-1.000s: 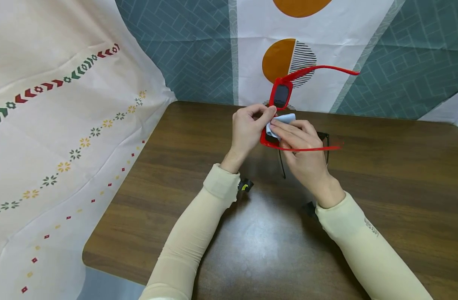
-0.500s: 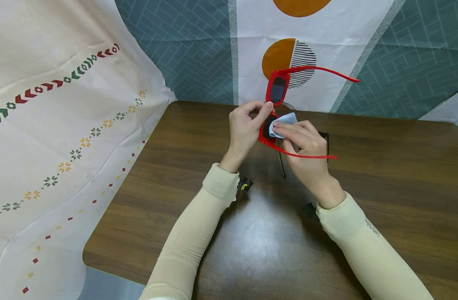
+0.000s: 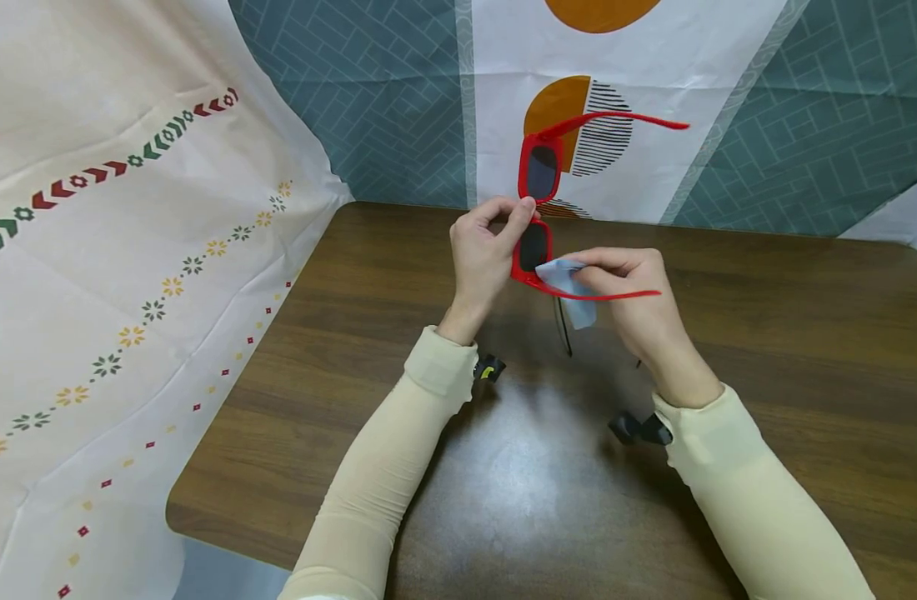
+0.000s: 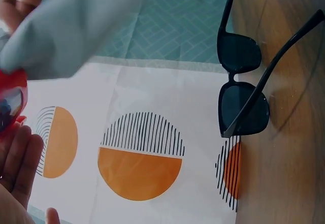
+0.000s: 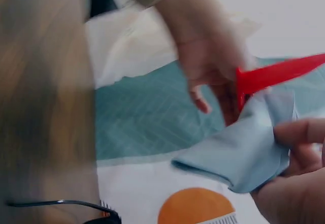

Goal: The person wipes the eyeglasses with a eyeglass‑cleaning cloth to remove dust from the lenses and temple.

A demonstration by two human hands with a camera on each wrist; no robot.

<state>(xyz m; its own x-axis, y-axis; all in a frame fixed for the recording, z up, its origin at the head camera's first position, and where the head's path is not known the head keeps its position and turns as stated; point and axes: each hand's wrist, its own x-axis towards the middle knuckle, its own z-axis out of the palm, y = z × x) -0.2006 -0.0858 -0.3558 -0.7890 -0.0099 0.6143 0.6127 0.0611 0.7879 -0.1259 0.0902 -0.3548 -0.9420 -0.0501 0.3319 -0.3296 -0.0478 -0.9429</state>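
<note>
In the head view my left hand [image 3: 483, 254] pinches a pair of red sunglasses [image 3: 534, 246] at the bridge. The lenses are dark and both temples point right. My right hand [image 3: 644, 304] pinches a light blue cleaning cloth [image 3: 581, 313], which hangs partly unfolded by the lower lens and temple. The cloth [image 5: 238, 155] droops from the fingers in the right wrist view, near the red temple [image 5: 279, 75]. Black sunglasses [image 4: 244, 107] stand on the table with temples spread; in the head view my right hand covers most of them.
The brown wooden table [image 3: 338, 400] has a rounded left corner. Behind it hangs a patterned cloth [image 3: 383, 100], and a cream cloth [image 3: 128, 275] drapes along the left. Small black devices [image 3: 490, 367] sit at both wrists.
My right hand has drawn the cloth off the lower lens, back to the right, and the cloth now hangs looser. The red sunglasses have shifted slightly left and up with my left hand.
</note>
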